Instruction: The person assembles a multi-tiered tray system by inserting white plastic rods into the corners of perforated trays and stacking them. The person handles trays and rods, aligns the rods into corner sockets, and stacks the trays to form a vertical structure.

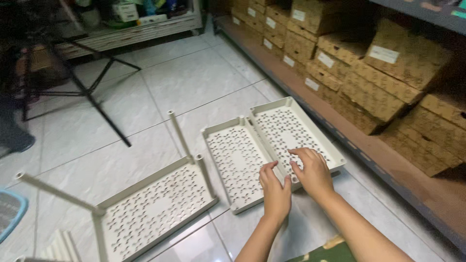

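Observation:
Two cream perforated plastic shelf trays lie side by side on the tiled floor: a left tray (233, 155) and a right tray (284, 123). My left hand (275, 191) rests on the near edge where the two trays meet, fingers curled down on the rim. My right hand (313, 170) lies flat on the near corner of the right tray, fingers spread on its holes. A third tray (155, 206), with thin tubular legs sticking up from its corners, lies further left, apart from both hands.
Stacked brown cardboard boxes (374, 77) fill a low shelf along the right. A black stand's legs (92, 92) spread at the back left. A blue-rimmed object (9, 213) sits at the left edge. Loose cream tubes (60, 247) lie at the bottom left.

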